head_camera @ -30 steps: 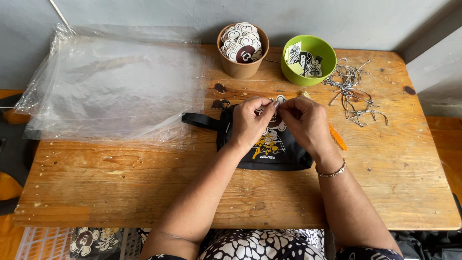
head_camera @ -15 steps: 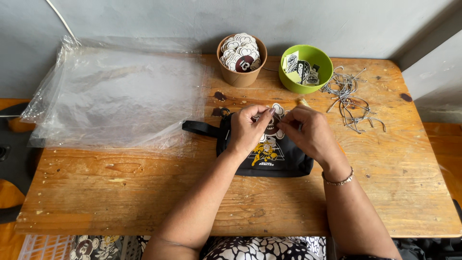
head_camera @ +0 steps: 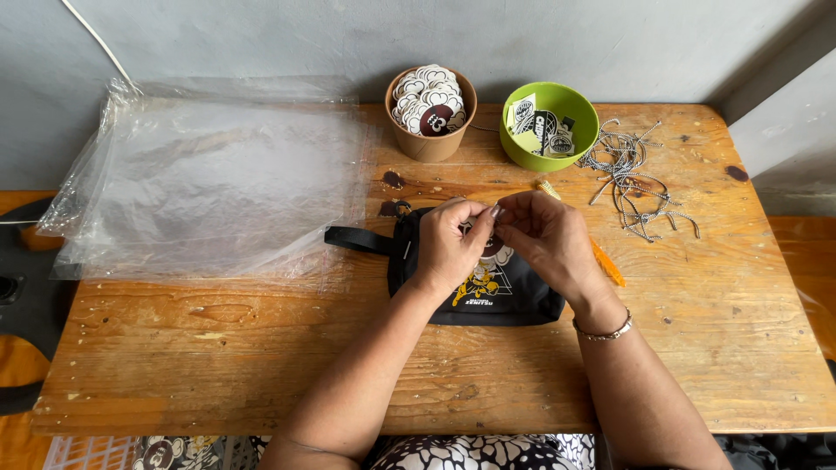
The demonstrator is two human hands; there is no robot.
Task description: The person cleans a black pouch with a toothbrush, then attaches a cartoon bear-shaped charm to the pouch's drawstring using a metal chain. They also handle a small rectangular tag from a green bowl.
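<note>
Fingers of both hands pinched together over a black pouch at mid-worktop.

Left hand and right hand meet fingertip to fingertip, narrowly closed on something too small to identify, above the black pouch with its yellow printed figure. Behind stand a brown cup of round badges and a green bowl of labels; cords lie right, clear bags left.
</note>
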